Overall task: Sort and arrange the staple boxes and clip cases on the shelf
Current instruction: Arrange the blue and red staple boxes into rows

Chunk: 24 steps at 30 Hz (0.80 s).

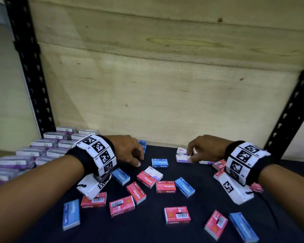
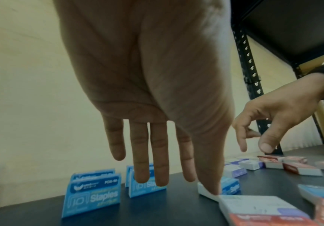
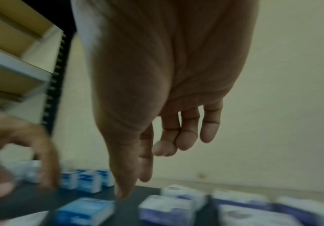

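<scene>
Plywood backs the shelf (image 1: 165, 85), and a dark mat (image 1: 156, 225) covers its deck between two black perforated uprights.

Hidden or unclear: the left hand (image 1: 128, 151) covers most of the upright blue boxes (image 2: 93, 192) at the mat's 11 o'clock; only the left wrist view shows them, standing on edge in two short files, fronts toward the camera. The right wrist view is smeared by motion, so its print is unreadable. The clip cases (image 1: 33, 151) at 9 o'clock run off the left edge in two rows, long axes across the shelf. One blue box (image 1: 244, 227) at 5 o'clock is cut by the bottom edge.

Loose red and blue staple boxes (image 1: 165, 186) lie flat across the middle, long axes at many angles, some barcode side up. A white and purple box (image 1: 182, 158) at 1 o'clock lies flat, long axis left to right.

The left hand hangs with straight fingers, holding nothing, thumb tip down near a flat blue box (image 1: 159, 163). The right hand (image 1: 207, 149) reaches down with loosely bent fingers over the white and purple box; whether it pinches it I cannot tell.
</scene>
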Each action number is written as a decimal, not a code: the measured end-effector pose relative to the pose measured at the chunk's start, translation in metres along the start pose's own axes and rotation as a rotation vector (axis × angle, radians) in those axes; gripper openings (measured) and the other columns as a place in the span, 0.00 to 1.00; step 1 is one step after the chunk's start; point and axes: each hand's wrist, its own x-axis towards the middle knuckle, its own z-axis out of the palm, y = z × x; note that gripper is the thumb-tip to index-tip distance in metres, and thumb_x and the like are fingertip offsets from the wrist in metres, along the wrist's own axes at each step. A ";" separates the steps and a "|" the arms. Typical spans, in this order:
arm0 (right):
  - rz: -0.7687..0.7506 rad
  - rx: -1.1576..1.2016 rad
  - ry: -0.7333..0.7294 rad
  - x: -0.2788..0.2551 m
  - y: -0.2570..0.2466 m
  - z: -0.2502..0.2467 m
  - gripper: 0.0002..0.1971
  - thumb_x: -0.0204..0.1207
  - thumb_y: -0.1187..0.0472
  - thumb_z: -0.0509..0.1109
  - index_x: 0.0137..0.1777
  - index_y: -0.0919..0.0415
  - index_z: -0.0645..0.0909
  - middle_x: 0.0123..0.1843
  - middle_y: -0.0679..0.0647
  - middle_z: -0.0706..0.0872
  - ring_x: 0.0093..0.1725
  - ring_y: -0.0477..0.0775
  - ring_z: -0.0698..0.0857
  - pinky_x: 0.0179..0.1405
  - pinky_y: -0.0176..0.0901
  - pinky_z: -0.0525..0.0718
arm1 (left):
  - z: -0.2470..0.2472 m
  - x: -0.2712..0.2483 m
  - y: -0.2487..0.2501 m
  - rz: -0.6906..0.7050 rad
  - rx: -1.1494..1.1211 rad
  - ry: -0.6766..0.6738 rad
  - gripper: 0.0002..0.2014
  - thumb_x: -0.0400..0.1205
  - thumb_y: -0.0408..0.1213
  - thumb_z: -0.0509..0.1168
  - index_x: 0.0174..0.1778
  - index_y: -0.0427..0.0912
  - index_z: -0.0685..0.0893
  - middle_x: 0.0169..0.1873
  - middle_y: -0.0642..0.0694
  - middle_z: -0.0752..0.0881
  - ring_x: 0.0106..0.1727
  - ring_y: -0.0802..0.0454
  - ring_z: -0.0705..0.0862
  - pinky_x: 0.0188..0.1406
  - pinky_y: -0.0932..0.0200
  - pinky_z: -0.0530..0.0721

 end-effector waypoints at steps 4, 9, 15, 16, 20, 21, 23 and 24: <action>-0.132 0.050 -0.084 0.001 -0.045 0.006 0.15 0.74 0.42 0.75 0.57 0.45 0.85 0.41 0.39 0.81 0.46 0.46 0.82 0.50 0.42 0.79 | -0.001 -0.011 -0.001 0.019 0.025 -0.008 0.16 0.80 0.48 0.71 0.63 0.54 0.85 0.58 0.55 0.85 0.59 0.56 0.82 0.53 0.64 0.75; -0.229 0.000 -0.124 0.004 -0.082 0.010 0.16 0.77 0.43 0.73 0.61 0.48 0.84 0.38 0.40 0.80 0.40 0.43 0.79 0.40 0.38 0.76 | -0.003 -0.028 -0.016 -0.012 0.064 -0.050 0.16 0.79 0.41 0.73 0.62 0.53 0.85 0.56 0.55 0.87 0.54 0.59 0.82 0.50 0.67 0.74; -0.157 -0.037 -0.194 0.004 -0.091 0.008 0.17 0.72 0.37 0.74 0.51 0.48 0.86 0.42 0.40 0.86 0.46 0.46 0.85 0.44 0.41 0.80 | 0.004 -0.043 -0.034 -0.057 0.107 -0.085 0.21 0.77 0.44 0.75 0.66 0.56 0.82 0.61 0.53 0.84 0.58 0.56 0.81 0.56 0.62 0.77; -0.141 -0.046 -0.220 0.003 -0.089 0.007 0.17 0.73 0.37 0.74 0.51 0.49 0.86 0.42 0.40 0.86 0.46 0.45 0.84 0.47 0.41 0.81 | 0.006 -0.044 -0.035 -0.057 0.106 -0.085 0.21 0.77 0.45 0.75 0.67 0.57 0.82 0.62 0.53 0.84 0.60 0.55 0.81 0.60 0.60 0.78; -0.054 -0.144 -0.323 -0.005 -0.080 0.005 0.24 0.73 0.37 0.73 0.58 0.55 0.85 0.49 0.46 0.87 0.47 0.48 0.81 0.52 0.45 0.79 | 0.012 -0.042 -0.036 -0.038 0.092 -0.106 0.22 0.78 0.51 0.72 0.70 0.62 0.79 0.67 0.57 0.81 0.66 0.56 0.79 0.69 0.54 0.77; -0.026 -0.165 -0.358 -0.007 -0.077 0.006 0.26 0.73 0.36 0.73 0.59 0.57 0.84 0.53 0.50 0.88 0.48 0.50 0.81 0.51 0.45 0.79 | 0.013 -0.042 -0.035 -0.033 0.086 -0.120 0.23 0.79 0.52 0.71 0.71 0.62 0.79 0.67 0.58 0.81 0.66 0.56 0.79 0.69 0.53 0.77; 0.016 -0.184 -0.418 -0.010 -0.073 0.009 0.30 0.71 0.34 0.74 0.59 0.61 0.85 0.56 0.53 0.88 0.48 0.51 0.81 0.48 0.44 0.78 | 0.014 -0.040 -0.034 -0.028 0.083 -0.138 0.23 0.80 0.51 0.70 0.71 0.62 0.78 0.68 0.58 0.81 0.66 0.56 0.79 0.69 0.55 0.76; 0.027 -0.186 -0.436 -0.010 -0.072 0.010 0.31 0.70 0.34 0.74 0.57 0.62 0.86 0.52 0.53 0.89 0.46 0.52 0.81 0.46 0.44 0.78 | 0.014 -0.039 -0.033 -0.025 0.089 -0.139 0.22 0.80 0.51 0.70 0.71 0.61 0.79 0.67 0.57 0.81 0.66 0.56 0.79 0.67 0.57 0.76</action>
